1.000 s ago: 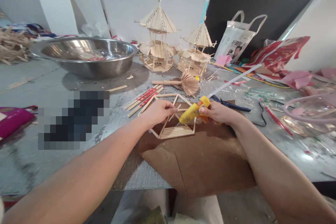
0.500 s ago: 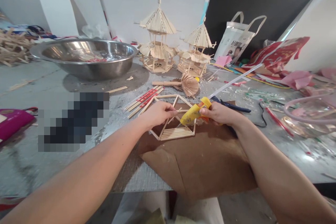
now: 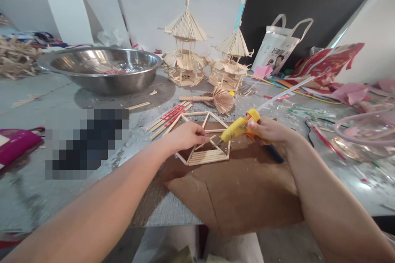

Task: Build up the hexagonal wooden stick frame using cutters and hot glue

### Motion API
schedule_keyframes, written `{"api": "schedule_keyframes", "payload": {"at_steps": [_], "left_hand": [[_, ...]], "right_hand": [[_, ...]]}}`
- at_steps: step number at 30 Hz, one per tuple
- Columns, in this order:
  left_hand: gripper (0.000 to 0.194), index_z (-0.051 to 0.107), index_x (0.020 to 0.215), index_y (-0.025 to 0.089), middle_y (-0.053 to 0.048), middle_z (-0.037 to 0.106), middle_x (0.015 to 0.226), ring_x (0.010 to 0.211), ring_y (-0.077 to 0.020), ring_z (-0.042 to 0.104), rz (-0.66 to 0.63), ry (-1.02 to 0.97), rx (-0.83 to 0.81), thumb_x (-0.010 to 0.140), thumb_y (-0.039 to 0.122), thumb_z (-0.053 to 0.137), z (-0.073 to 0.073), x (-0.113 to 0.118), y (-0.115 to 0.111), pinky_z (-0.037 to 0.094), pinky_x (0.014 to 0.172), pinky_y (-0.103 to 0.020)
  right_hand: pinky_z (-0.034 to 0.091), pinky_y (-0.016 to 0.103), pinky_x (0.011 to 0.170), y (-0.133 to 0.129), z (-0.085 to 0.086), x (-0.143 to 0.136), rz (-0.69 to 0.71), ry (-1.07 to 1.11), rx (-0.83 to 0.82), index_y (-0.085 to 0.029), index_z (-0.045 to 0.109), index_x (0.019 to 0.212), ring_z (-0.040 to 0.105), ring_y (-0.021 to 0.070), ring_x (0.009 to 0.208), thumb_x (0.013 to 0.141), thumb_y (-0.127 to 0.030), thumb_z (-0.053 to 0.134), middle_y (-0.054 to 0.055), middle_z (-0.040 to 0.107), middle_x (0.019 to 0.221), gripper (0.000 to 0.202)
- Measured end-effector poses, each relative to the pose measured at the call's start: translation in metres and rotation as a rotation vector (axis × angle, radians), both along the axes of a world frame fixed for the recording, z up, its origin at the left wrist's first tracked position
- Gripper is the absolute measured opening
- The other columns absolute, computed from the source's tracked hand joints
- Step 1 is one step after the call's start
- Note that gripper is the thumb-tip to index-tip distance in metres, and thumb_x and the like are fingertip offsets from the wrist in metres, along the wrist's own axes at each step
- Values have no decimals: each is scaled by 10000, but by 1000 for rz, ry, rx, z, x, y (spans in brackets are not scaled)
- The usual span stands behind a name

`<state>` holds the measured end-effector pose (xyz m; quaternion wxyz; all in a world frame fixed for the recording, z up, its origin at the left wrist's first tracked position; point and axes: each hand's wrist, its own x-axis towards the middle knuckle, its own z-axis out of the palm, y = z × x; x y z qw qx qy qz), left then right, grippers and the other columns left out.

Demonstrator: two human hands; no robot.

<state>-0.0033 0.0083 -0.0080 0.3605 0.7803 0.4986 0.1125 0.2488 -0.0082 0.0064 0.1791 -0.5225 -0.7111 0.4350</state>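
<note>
My right hand [image 3: 267,129] grips a yellow hot glue gun [image 3: 236,127], a long translucent glue stick [image 3: 284,94] jutting from its back end. The gun's nozzle points down-left, close to the right side of a wooden stick frame [image 3: 208,160]. This frame is a polygon with spokes, and one wedge is filled with parallel sticks. At its middle, my left hand [image 3: 194,134] is closed in a pinch on a short wooden stick [image 3: 206,144], partly hidden by the fingertips. Under the frame lies a brown paper sheet [image 3: 247,189].
Behind stand two stick pagoda models [image 3: 187,55] and a paper fan piece [image 3: 224,100]. Red-marked chopsticks [image 3: 169,117] lie left of the frame. A steel basin [image 3: 117,82] sits at back left. Dark-handled pliers [image 3: 274,154] lie by my right hand; scraps and a pink-handled item are farther right.
My right hand has drawn the glue gun slightly right and up, tilting it more. The short stick at my left fingertips shows more clearly; my left hand has barely moved.
</note>
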Motion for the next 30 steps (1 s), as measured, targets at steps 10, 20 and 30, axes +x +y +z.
{"api": "schedule_keyframes", "payload": {"at_steps": [10,20,30], "left_hand": [[323,672,801,162,0,633,662,625,-120,522,-127,114,-28,637,393,517,5,1,-1,357,580,-200],[311,680,748,162,14,597,575,552,-103,479,-146,185,7,637,403,517,6,4,-5,324,518,-193],[295,680,758,169,-2,630,630,590,-123,509,-123,229,2,634,384,520,10,8,-8,333,534,-208]], "right_hand": [[243,161,276,4,-5,4,-60,155,30,-148,483,615,351,42,283,682,-682,324,-29,432,399,562],[230,177,259,6,-8,1,-61,194,40,-166,490,575,340,43,276,657,-694,351,-10,464,429,552],[237,176,256,5,-7,-2,-65,212,59,-178,479,583,324,41,268,650,-695,363,-22,445,411,534]]}}
